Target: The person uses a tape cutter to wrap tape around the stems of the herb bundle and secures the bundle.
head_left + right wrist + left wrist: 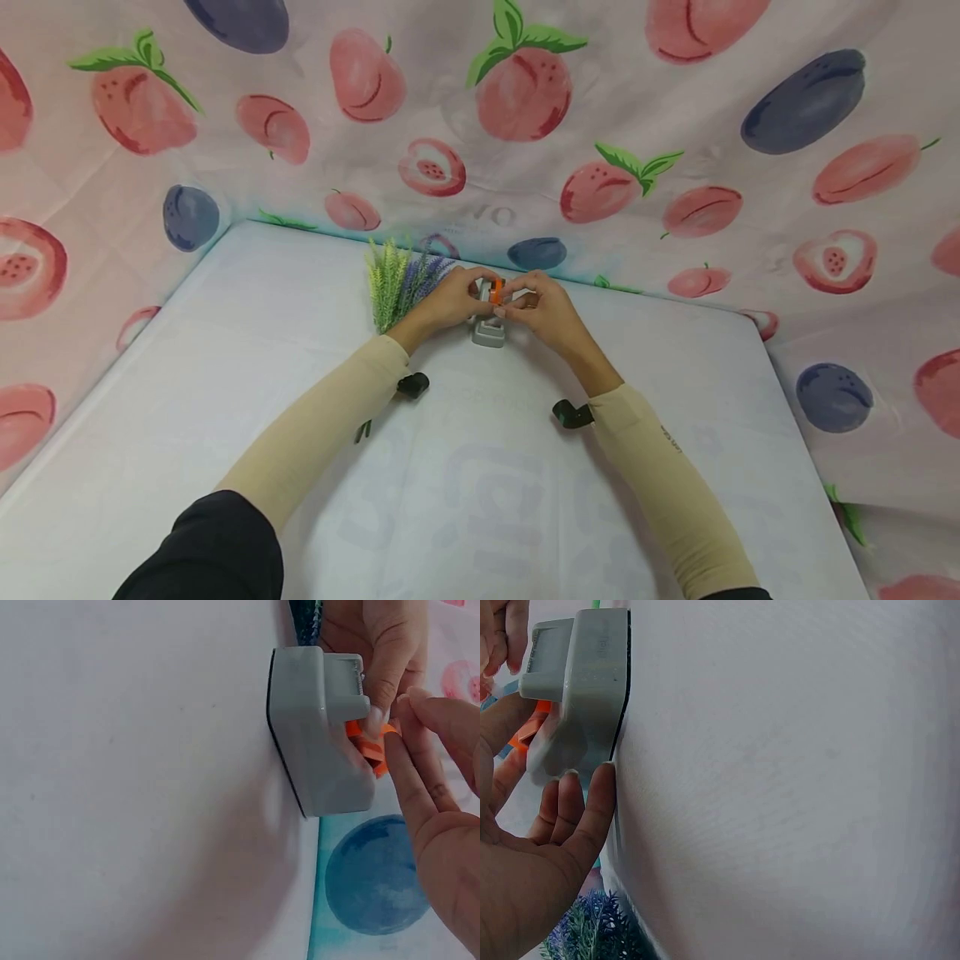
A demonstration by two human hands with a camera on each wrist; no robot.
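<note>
A grey tape dispenser point(489, 332) stands near the table's far edge, with an orange ring-shaped tape core point(496, 291) at its hollow. My left hand point(453, 298) pinches the orange core; in the left wrist view its other fingertips rest near the base of the dispenser point(596, 671). From the other side my right hand point(542, 308) holds on at the same core, one fingertip touching its rim point(381, 735) in the right wrist view. Right thumb and another finger meet just beside it; anything thin between them is too small to see.
Beside the left hand lies a bunch of artificial lavender point(390, 287), yellow-green and purple, its stems passing under the left forearm. The white table point(480, 467) meets a fruit-print cloth point(442, 92) at its back. Black wrist cameras point(573, 414) stick out from both sleeves.
</note>
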